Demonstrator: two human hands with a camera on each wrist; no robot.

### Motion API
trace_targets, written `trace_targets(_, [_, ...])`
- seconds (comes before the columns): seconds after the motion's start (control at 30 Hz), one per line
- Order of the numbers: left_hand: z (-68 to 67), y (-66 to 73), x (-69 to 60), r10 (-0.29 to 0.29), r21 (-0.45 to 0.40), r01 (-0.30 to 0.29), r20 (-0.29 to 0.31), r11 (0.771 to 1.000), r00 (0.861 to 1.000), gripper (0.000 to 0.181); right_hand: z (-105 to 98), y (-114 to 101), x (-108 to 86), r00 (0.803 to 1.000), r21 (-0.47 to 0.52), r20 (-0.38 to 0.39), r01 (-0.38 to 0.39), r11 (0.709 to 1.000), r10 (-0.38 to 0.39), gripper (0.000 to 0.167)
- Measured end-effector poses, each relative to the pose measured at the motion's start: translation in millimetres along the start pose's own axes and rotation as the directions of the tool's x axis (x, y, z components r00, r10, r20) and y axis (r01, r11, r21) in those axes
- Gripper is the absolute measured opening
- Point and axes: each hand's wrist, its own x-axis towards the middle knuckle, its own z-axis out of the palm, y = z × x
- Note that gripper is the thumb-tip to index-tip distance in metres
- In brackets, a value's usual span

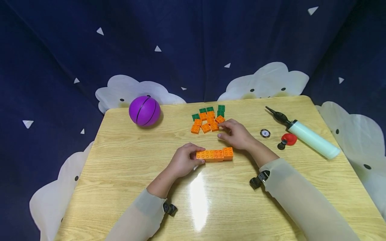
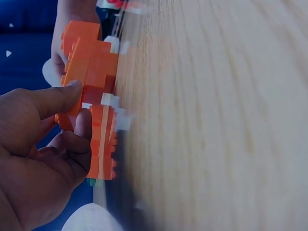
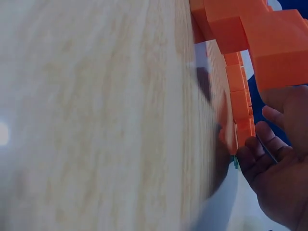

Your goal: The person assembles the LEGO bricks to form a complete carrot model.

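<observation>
My left hand (image 1: 183,160) pinches the left end of a row of joined orange toy bricks (image 1: 209,155) between thumb and fingers. In the left wrist view, the thumb lies along the joined bricks' side, and the row steps upward and downward at its far end. Beyond the row, my right hand (image 1: 236,134) reaches to the right edge of a group of loose orange bricks (image 1: 206,128). Its fingertips are at the nearest one, with the thumb apart; whether they touch it is unclear. In the right wrist view, its fingers (image 3: 260,154) are loosely bent beside the orange bricks.
Several green bricks (image 1: 221,108) lie behind the loose orange ones. A purple ball (image 1: 144,111) sits at the back left of the wooden table (image 1: 126,187). On the right are a hand pump (image 1: 315,139), a round chip (image 1: 265,133) and a red object with a black knob (image 1: 289,139).
</observation>
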Motion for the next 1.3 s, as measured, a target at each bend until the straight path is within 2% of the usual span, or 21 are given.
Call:
trace_targets(0.3, [1.2, 1.3, -1.0, 0.000, -0.007, 0.000, 0.004, 1.000, 1.000, 0.038, 1, -2, 6.8, 0.999, -0.012, 0.034, -0.041, 0.999, 0.041, 0.053])
trace_targets(0.47, [1.5, 2.0, -1.1, -0.003, 0.001, 0.003, 0.005, 1.000, 1.000, 0.039, 0, -2, 7.8, 0.999, -0.036, 0.042, -0.031, 0.999, 0.032, 0.051])
trace_targets(0.93, [1.0, 2.1, -0.6, -0.002, -0.002, 0.002, 0.002, 1.000, 1.000, 0.038, 4, 2, 6.5, 1.000, -0.045, -0.018, -0.010, 0.999, 0.009, 0.015])
trace_targets(1.3, [-1.2, 3.1, -0.6, -0.010, 0.012, 0.010, -0.003, 1.000, 1.000, 0.038, 1, 5, -2.5, 0.999, -0.027, -0.044, -0.008, 1.000, 0.007, 0.014])
